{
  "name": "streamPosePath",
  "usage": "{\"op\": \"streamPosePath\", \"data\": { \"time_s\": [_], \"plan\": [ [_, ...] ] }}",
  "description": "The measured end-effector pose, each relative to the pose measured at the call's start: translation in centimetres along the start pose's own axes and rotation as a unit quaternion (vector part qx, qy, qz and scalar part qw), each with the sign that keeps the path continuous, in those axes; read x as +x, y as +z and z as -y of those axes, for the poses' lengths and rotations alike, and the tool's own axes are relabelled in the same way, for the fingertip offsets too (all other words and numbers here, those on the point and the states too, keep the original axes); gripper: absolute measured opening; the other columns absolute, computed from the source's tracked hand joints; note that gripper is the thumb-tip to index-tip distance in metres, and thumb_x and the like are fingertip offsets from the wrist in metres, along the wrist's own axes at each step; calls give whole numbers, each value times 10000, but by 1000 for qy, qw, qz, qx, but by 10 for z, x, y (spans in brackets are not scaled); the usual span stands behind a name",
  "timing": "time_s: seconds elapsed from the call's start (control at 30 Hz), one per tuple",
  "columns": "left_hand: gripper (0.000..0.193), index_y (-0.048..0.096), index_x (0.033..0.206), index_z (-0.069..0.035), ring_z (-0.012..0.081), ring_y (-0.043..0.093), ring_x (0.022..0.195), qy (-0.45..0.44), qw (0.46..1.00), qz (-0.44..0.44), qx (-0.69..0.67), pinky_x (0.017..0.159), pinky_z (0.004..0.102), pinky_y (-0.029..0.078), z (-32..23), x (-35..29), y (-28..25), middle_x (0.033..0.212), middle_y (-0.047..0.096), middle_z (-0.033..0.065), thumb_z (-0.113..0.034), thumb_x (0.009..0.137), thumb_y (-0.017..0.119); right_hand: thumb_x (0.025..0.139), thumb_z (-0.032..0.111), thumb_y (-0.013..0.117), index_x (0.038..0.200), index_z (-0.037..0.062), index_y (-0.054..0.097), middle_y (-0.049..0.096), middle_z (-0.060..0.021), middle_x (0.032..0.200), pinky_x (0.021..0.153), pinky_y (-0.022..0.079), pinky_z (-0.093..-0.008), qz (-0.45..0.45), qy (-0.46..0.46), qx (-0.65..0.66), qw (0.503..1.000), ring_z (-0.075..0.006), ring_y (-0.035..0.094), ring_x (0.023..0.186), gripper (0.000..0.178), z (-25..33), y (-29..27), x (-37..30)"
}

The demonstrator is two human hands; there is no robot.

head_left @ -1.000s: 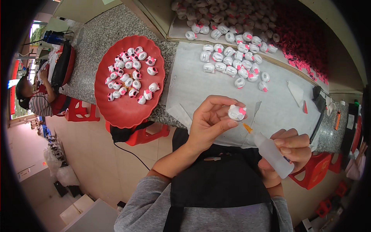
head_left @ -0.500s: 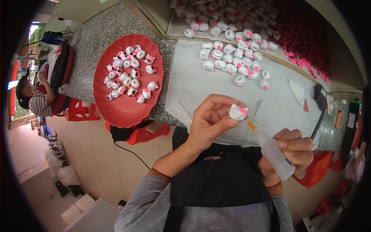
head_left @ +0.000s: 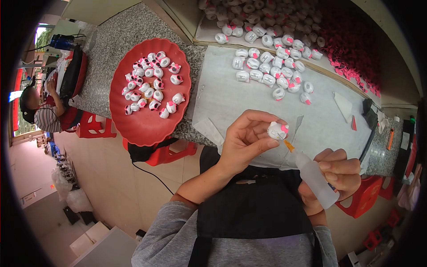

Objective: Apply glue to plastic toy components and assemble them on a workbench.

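Observation:
Between the thumb and fingers of my left hand (head_left: 249, 140) is a small white cat-head figure (head_left: 276, 131) with a pink bow. My right hand (head_left: 336, 175) is wrapped round a translucent squeeze bottle (head_left: 313, 180), tilted so that its thin orange-yellow tip (head_left: 289, 146) points up at the lower edge of the cat head. Whether the tip touches the figure I cannot tell. Beyond my hands, several similar white heads (head_left: 268, 79) lie on a white paper sheet (head_left: 218, 100), some showing pink bows.
To the left stands a red scalloped tray (head_left: 140, 131) with several white-and-pink heads in it. A shelf at the back holds more white heads (head_left: 253, 11) and a heap of small pink pieces (head_left: 351, 49). Red stools (head_left: 171, 153) stand below the table. Another person (head_left: 44, 111) sits far left.
My left hand has shifted slightly right with the cat head, which has turned a little. The bottle's tip now sits closer to its lower edge. My right hand is nearly still.

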State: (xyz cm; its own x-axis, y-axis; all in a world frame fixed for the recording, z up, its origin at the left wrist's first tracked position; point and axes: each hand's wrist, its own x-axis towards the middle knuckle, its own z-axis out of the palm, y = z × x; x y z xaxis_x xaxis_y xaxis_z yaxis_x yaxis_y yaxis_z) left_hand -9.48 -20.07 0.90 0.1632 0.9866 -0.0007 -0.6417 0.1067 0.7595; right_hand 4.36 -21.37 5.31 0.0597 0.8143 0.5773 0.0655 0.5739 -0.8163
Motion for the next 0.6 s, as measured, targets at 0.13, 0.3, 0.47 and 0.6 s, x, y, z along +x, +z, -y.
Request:
{"op": "streamPosePath", "data": {
  "time_s": [0.13,0.3,0.47,0.6],
  "plan": [
    [325,418,958,5,183,491,884,42,999,5,28,750,296,421,3,1,-1,951,478,149,36,668,561,586,214,710,788,110,370,409,-16,767,471,356,-214,21,2,-6,1000,-117,406,588,409,-1,-3,1],
    [317,432,955,12,186,474,887,101,988,19,112,744,283,394,4,1,-3,937,469,141,45,668,560,567,194,721,788,107,379,416,-18,772,485,361,-215,29,11,10,999,-121,410,600,416,-2,-3,0],
    [307,438,949,22,207,459,913,125,980,19,156,769,298,380,4,2,-5,944,456,151,63,667,552,556,182,727,793,105,386,417,-18,767,490,362,-218,44,16,15,999,-124,412,608,422,-2,-4,1],
    [309,438,950,19,206,457,918,134,975,21,174,767,296,381,3,3,-7,950,454,152,70,666,549,559,192,726,788,100,384,416,-19,764,487,357,-214,39,8,14,999,-123,407,602,422,-4,-5,4]
  ]
}}
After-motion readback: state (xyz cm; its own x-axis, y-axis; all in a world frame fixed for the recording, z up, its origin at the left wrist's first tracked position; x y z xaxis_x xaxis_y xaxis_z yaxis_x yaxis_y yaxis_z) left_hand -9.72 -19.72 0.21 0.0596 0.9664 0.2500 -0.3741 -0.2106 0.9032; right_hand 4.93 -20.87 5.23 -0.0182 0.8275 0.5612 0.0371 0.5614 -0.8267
